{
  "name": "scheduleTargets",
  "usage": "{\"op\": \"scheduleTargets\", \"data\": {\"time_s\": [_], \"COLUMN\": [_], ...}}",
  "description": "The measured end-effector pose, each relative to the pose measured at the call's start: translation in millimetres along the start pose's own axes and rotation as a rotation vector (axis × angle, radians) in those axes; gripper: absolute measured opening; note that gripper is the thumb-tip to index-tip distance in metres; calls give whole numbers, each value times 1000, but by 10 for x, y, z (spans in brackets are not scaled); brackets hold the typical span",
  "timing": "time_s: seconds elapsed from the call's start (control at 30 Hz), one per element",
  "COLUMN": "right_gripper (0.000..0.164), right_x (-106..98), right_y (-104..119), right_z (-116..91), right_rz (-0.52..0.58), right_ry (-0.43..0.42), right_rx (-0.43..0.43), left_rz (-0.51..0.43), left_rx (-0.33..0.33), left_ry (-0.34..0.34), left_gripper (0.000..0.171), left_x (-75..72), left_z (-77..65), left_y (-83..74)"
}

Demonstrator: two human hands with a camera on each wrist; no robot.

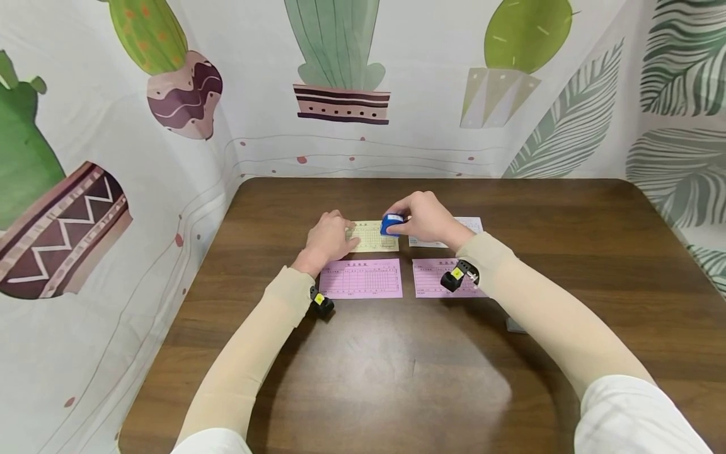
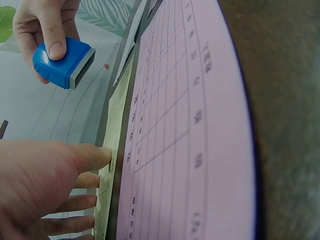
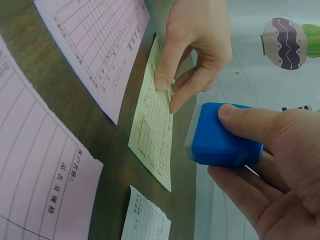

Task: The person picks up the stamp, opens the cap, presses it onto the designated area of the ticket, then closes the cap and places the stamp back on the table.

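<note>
"What's the left hand [image 1: 329,237] doing?"
"Its fingers are spread, touching the yellow form [image 1: 371,238]."
"And the right hand [image 1: 428,217]?"
"Its thumb and fingers pinch the blue stamp [image 1: 391,225], just above that form's right end."

Reaches forward with the left arm [image 1: 244,372] and the right arm [image 1: 561,309], angling both inward. Rests the left hand [image 1: 328,237] low with its back upward, thumb [image 2: 92,156] stretched out to the side, fingers [image 2: 75,202] a little spread and nearly straight. Holds the right hand [image 1: 426,218] raised near the left, apart from it, pinching between the thumb [image 3: 252,121] and the bent fingers [image 3: 245,197].
</note>
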State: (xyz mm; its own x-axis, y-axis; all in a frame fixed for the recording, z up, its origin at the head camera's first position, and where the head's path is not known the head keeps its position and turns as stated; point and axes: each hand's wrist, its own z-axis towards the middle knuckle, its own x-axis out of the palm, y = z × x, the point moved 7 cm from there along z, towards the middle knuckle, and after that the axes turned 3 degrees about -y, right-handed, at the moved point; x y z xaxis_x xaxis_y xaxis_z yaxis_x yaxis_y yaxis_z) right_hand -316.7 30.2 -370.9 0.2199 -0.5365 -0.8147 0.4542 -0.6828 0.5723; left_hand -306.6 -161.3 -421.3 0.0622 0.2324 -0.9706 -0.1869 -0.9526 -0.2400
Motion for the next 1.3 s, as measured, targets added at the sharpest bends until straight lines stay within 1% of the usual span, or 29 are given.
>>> {"op": "scheduleTargets", "data": {"time_s": [0.27,0.67,0.93,1.3], "right_gripper": [28,27,27,27], "right_x": [-24,-88,-151,-165], "right_y": [-2,10,16,41], "right_z": [-7,-22,-30,-42], "right_rz": [33,18,32,35], "right_ry": [-15,-33,-43,-53], "right_rx": [9,-18,6,-32], "left_rz": [5,-9,-13,-12], "left_rx": [-5,-1,13,-2], "left_ry": [-9,-7,-20,-19], "left_gripper": [46,46,46,47], "left_x": [0,3,-15,1], "left_z": [-1,2,1,-1], "left_y": [-1,17,1,12]}}
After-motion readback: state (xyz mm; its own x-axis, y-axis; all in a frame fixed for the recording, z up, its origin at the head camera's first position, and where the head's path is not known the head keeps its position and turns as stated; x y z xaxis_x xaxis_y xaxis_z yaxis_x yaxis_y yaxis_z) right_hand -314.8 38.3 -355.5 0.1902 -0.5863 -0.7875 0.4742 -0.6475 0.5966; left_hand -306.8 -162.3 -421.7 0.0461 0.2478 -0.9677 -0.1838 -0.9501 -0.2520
